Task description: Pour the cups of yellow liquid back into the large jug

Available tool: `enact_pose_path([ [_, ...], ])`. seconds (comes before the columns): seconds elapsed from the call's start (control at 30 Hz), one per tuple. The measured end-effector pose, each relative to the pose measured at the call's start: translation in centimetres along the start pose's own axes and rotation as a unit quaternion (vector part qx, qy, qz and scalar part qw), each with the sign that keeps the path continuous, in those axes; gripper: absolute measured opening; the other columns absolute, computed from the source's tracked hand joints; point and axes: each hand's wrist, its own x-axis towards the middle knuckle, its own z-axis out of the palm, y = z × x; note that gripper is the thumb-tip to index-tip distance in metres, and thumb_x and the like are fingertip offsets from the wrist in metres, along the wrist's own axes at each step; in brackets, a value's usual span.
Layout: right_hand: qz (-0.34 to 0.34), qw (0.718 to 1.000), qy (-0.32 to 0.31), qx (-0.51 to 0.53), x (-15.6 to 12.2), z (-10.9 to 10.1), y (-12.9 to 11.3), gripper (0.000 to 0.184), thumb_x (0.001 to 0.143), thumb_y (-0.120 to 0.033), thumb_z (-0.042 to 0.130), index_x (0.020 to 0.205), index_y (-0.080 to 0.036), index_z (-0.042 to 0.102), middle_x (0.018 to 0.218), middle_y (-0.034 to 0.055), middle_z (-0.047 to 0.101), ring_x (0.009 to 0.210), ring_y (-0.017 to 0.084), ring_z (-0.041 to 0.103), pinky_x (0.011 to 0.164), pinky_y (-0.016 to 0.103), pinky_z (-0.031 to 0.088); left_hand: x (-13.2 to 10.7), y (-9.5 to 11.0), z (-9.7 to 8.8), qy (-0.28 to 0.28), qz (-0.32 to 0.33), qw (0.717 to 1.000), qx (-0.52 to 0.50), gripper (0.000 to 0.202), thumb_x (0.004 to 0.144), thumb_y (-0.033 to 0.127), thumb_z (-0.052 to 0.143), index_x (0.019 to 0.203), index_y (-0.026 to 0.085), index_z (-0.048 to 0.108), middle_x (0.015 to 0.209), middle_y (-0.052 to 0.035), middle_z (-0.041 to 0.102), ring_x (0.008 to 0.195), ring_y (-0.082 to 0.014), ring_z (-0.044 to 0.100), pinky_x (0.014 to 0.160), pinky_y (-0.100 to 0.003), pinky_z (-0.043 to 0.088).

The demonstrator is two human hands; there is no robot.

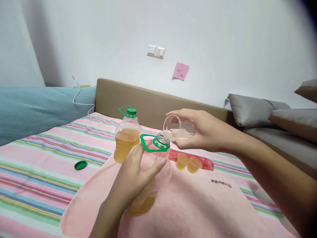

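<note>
- The open bottle (163, 172) sits on the pink towel (198, 205). A capped bottle (126, 138) is just behind it and two small cups (182, 161) are near on its right.
- The left hand (135, 175) has its grip closed around the open bottle, whose neck leans right.
- The right hand (205, 132) has its grip closed on the clear cup (178, 127). The cup's long axis is level, with its mouth pointing left at the bottle's neck.

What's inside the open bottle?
Yellow liquid lies in the bottom of the open bottle; its upper part looks empty. The left hand covers the middle, hiding the level. The right hand tips a cup at the mouth.
</note>
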Motion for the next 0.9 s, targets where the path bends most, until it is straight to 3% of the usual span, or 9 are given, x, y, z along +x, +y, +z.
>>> enact_pose_path([
  [0.37,-0.002,0.998,-0.025,-0.055,0.8,-0.6,-0.8,0.06,0.08,-0.033,0.082,0.135,-0.018,0.065,0.123,0.0057,0.066,0.11,0.027,0.061,0.09,0.036,0.049,0.1,-0.3,-0.1,0.003,0.001,1.0,0.007,0.045,0.092,0.057,0.069,0.13,0.035,0.061,0.135,0.0002,0.067,0.131,-0.0278,0.057,0.113,-0.045,0.04],
  [0.63,-0.028,0.995,-0.036,-0.086,1.3,-0.7,-1.2,0.063,0.081,-0.033,0.084,0.138,-0.018,0.063,0.12,0.0056,0.065,0.103,0.025,0.061,0.082,0.035,0.049,0.2,-0.2,-0.2,0.001,-0.01,1.0,-0.001,0.048,0.091,0.058,0.069,0.132,0.034,0.061,0.135,-0.0009,0.067,0.128,-0.0273,0.059,0.112,-0.044,0.042],
  [0.9,-0.068,0.99,-0.046,-0.118,1.9,-0.8,-1.9,0.041,0.08,-0.025,0.082,0.117,-0.017,0.068,0.109,0.0054,0.065,0.092,0.024,0.061,0.075,0.034,0.049,0.1,-0.1,-0.3,0.002,-0.009,1.0,-0.002,0.049,0.091,0.059,0.068,0.133,0.034,0.061,0.135,-0.0016,0.067,0.13,-0.028,0.058,0.112,-0.044,0.041],
])
